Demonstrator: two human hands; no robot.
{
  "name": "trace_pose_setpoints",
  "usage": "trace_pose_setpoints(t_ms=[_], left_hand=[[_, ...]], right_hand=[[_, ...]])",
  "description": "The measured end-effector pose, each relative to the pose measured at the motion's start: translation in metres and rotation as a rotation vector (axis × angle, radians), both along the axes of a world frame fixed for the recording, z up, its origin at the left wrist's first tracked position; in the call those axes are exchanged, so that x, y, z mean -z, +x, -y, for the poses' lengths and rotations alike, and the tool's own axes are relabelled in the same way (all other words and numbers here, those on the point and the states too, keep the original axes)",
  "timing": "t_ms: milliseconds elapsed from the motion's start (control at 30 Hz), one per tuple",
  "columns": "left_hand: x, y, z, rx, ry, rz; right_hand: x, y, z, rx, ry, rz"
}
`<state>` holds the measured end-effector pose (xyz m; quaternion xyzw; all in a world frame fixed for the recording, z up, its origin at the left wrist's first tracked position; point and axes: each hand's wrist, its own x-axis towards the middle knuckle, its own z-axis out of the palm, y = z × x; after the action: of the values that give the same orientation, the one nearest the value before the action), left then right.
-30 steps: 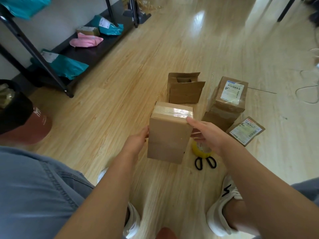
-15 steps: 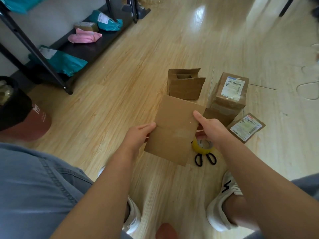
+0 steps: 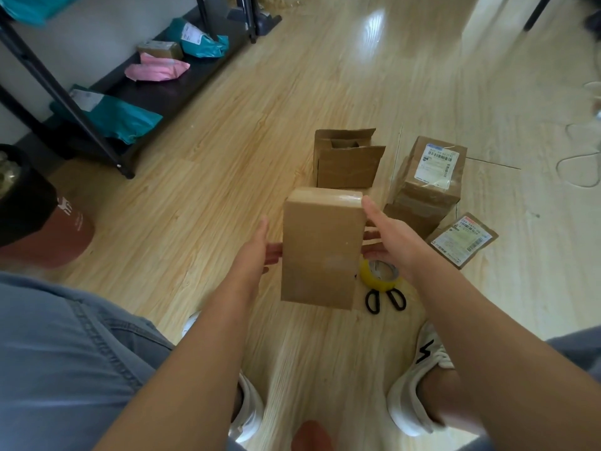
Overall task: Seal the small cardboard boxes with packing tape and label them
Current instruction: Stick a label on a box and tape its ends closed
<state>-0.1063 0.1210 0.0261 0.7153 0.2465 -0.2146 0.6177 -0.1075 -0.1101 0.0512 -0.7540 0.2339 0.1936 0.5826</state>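
A small brown cardboard box hangs above the floor between my two hands, its plain broad face towards me and clear tape across its far top end. My left hand presses its left side with straight fingers and the thumb pointing up. My right hand presses the right side, thumb at the top corner, fingers reaching beneath. A yellow roll of packing tape and black-handled scissors lie on the floor just right of the box. An open, unsealed box stands behind it.
A sealed box with a white label stands at the right, and a flat labelled packet lies beside it. A black rack with teal and pink mailers runs along the left. A cap sits near left; cable loops lie far right.
The box has been turned over between my hands: its taped end faced up, then the broad face tilted, and now a plain face is towards me. Both hands shifted along its sides.
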Motion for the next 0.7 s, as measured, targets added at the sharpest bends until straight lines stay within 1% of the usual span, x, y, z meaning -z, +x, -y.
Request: trace_pose_setpoints(t_ms=[100,267,433,567,633,700], left_hand=[[0.007,-0.001,0.0,-0.034,0.001,-0.053],[0.025,-0.001,-0.001,-0.023,0.034,-0.097],[0.032,0.003,-0.002,0.05,0.02,-0.159],[0.042,0.01,0.0,0.09,-0.008,-0.165],[0.049,0.013,0.0,0.148,0.017,-0.163],[0.057,0.015,0.001,0.202,0.055,-0.185]], right_hand=[[-0.002,-0.001,-0.001,-0.016,0.012,-0.022],[0.006,-0.003,0.002,-0.155,0.016,-0.029],[0.021,-0.003,-0.002,-0.238,-0.053,-0.062],[0.042,-0.004,-0.009,-0.17,-0.123,-0.108],[0.059,-0.005,-0.011,-0.123,-0.164,-0.138],[0.072,-0.008,-0.015,-0.117,-0.16,-0.165]])
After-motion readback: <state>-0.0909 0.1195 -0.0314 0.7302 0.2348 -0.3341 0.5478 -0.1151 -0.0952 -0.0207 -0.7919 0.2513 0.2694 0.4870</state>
